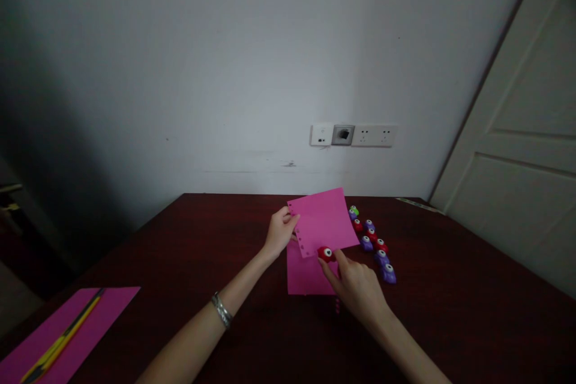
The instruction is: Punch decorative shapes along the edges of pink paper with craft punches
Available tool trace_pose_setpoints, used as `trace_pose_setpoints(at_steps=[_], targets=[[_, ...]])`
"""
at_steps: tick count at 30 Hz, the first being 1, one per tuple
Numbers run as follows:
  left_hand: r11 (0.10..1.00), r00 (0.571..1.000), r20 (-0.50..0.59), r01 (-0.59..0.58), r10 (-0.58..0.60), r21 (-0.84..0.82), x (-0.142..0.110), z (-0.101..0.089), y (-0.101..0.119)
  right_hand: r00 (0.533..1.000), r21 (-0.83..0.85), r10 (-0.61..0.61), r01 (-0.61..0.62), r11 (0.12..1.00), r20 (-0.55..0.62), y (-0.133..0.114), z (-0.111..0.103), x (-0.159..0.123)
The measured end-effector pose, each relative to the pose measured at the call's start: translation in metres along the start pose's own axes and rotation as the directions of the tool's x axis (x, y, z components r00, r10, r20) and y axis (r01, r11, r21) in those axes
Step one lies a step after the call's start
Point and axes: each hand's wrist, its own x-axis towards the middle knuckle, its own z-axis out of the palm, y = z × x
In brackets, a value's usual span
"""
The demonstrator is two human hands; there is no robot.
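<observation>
The left hand (pixel 281 229) pinches the upper pink sheet (pixel 326 219) by its left edge, thumb on top, so the sheet stretches away to the right of the fingers, over the middle of the table (pixel 216 234) toward its far edge. The right hand (pixel 360 288) grips a red gadget (pixel 324 254) between thumb and forefinger; the gadget sits just beyond those fingertips, overlapping the sheet's near edge. Whether paper runs inside it cannot be told.

At the table's near left corner, well apart from both hands, lies another pink sheet (pixel 96 327) with long yellow-and-black tools (pixel 65 336) across it. A silver bracelet (pixel 221 311) circles the left wrist. Beneath the upper sheet lies a lower pink sheet (pixel 310 276), partly covered by it and by the right hand. Just right of the upper sheet, eyed pieces (pixel 388 274) in purple, red and green string out from near the far edge back toward the right hand. A patterned strip (pixel 418 205) lies at the far right corner.

The upper sheet is bright pink, tilted, with small dark holes along its left edge. The gadget is rounded and glossy, with one white eye and a dark pupil.
</observation>
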Motion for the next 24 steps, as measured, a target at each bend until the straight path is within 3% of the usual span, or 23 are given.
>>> trace_pose_setpoints(at_steps=[5,11,16,24], targets=[[0.999,0.999,-0.039,-0.034,0.034,0.018,0.001,0.001,-0.002,1.000,0.004,0.006,-0.006,1.000,-0.006,0.001,0.001,0.000],[0.999,0.999,0.009,-0.041,0.041,0.018,0.000,0.003,-0.002,0.999,-0.018,0.006,-0.006,1.000,-0.044,0.007,0.001,0.001],[0.999,0.999,-0.011,-0.047,0.047,0.005,-0.001,0.003,-0.001,0.999,-0.019,0.015,-0.016,1.000,-0.040,0.008,-0.002,0.002],[0.980,0.974,-0.116,-0.192,0.197,0.047,-0.008,0.013,-0.005,0.992,-0.019,-0.050,0.048,0.999,-0.115,0.006,-0.001,0.006]])
